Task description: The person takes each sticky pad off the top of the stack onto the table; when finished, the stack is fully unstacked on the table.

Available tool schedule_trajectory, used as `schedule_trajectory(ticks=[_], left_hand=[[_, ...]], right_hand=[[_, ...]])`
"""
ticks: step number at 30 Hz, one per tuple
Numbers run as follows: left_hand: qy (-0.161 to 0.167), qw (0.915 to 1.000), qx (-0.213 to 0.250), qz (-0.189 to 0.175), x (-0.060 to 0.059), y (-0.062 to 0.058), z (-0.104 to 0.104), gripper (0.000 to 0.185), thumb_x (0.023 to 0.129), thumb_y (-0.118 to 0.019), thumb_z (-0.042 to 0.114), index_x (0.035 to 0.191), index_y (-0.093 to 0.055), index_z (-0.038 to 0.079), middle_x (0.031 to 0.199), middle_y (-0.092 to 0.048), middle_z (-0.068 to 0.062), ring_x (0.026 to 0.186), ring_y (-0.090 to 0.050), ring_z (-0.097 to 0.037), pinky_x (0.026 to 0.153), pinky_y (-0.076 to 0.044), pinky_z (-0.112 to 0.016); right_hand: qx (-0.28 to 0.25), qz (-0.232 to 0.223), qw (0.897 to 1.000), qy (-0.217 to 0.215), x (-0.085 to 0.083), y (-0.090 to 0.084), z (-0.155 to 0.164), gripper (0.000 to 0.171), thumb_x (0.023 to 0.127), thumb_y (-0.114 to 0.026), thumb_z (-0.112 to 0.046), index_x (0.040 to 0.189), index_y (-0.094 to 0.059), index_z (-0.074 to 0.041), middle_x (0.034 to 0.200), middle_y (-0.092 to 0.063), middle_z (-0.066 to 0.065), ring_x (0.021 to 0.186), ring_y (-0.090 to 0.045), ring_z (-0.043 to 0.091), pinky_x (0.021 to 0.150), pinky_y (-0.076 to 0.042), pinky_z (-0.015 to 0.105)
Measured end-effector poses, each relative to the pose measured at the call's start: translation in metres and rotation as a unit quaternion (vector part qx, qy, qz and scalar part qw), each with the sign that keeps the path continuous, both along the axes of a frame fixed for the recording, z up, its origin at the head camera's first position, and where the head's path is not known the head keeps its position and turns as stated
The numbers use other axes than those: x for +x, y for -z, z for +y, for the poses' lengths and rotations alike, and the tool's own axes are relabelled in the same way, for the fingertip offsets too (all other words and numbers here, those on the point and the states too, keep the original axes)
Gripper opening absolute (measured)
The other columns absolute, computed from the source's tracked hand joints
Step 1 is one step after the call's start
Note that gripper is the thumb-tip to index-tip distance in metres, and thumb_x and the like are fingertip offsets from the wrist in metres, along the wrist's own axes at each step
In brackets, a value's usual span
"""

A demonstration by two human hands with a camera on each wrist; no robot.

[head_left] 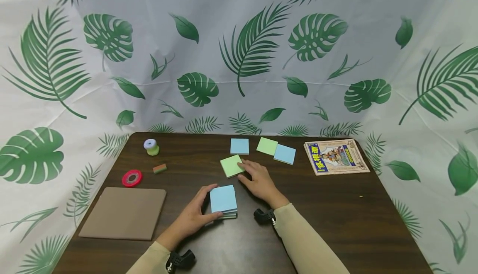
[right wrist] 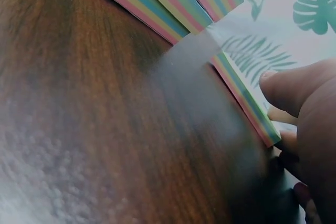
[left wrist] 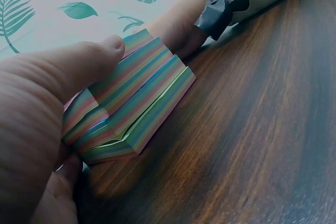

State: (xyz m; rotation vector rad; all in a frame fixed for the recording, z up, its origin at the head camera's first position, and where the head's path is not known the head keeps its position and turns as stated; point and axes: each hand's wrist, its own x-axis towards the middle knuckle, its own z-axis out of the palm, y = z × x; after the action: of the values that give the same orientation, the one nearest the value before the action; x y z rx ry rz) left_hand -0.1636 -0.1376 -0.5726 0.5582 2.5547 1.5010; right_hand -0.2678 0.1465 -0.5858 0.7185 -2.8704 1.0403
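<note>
In the head view my left hand [head_left: 193, 212] grips a stack of sticky note pads [head_left: 223, 198] from its left side, thumb at the near edge and fingers at the far one. A blue pad tops this uneven stack; the left wrist view shows the striped sides of the pads [left wrist: 139, 90] and my thumb against them. My right hand [head_left: 259, 180] reaches to a green sticky note pad [head_left: 231, 166] just beyond the stack. Its fingertips touch the pad's right side, while in the right wrist view the thumb stands a little apart from that pad [right wrist: 245, 99].
Farther back lie a blue pad [head_left: 239, 146], a green pad [head_left: 267, 146] and another blue pad [head_left: 284, 154]. Comic booklets [head_left: 336, 157] lie at right. A brown board [head_left: 123, 213], a red ring-shaped item [head_left: 132, 178], a small striped block [head_left: 159, 168] and a spool-like item [head_left: 151, 146] are at left.
</note>
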Motion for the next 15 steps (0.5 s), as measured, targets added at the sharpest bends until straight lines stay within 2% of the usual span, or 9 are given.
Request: schedule_trajectory(ticks=[3, 8, 13, 15], left_hand=[[0.000, 1.0000, 0.001, 0.000, 0.0000, 0.0002, 0.0003, 0.093, 0.092, -0.090, 0.039, 0.167, -0.041, 0.016, 0.156, -0.053, 0.002, 0.142, -0.050, -0.017, 0.120, -0.042, -0.046], [-0.003, 1.0000, 0.001, 0.001, -0.0001, 0.0003, 0.0004, 0.093, 0.091, -0.091, 0.039, 0.167, -0.042, 0.016, 0.155, -0.054, 0.002, 0.141, -0.051, -0.018, 0.119, -0.042, -0.046], [-0.004, 1.0000, -0.001, 0.004, -0.0003, 0.0005, -0.0002, 0.093, 0.091, -0.091, 0.038, 0.167, -0.042, 0.016, 0.155, -0.054, 0.003, 0.139, -0.052, -0.016, 0.119, -0.043, -0.040], [-0.005, 1.0000, -0.002, 0.007, -0.0006, 0.0006, -0.0004, 0.093, 0.091, -0.091, 0.038, 0.166, -0.042, 0.016, 0.154, -0.055, 0.003, 0.138, -0.052, -0.016, 0.118, -0.043, -0.038]], right_hand=[[-0.009, -0.004, 1.000, 0.000, 0.0000, -0.0002, 0.0007, 0.056, 0.111, -0.063, -0.042, 0.162, -0.055, -0.019, 0.172, -0.047, 0.009, 0.160, -0.040, 0.038, 0.130, -0.023, 0.067], [-0.061, -0.018, 0.998, 0.000, -0.0006, 0.0018, 0.0022, 0.053, 0.111, -0.063, -0.041, 0.159, -0.057, -0.020, 0.170, -0.049, 0.006, 0.159, -0.041, 0.036, 0.130, -0.023, 0.067], [-0.134, -0.013, 0.991, -0.008, 0.0006, 0.0034, 0.0040, 0.047, 0.111, -0.065, -0.036, 0.155, -0.062, -0.019, 0.163, -0.055, 0.003, 0.154, -0.046, 0.031, 0.125, -0.035, 0.065], [-0.160, -0.009, 0.987, -0.010, 0.0028, 0.0022, 0.0040, 0.043, 0.111, -0.066, -0.034, 0.152, -0.065, -0.020, 0.156, -0.060, 0.000, 0.148, -0.050, 0.025, 0.121, -0.041, 0.060]])
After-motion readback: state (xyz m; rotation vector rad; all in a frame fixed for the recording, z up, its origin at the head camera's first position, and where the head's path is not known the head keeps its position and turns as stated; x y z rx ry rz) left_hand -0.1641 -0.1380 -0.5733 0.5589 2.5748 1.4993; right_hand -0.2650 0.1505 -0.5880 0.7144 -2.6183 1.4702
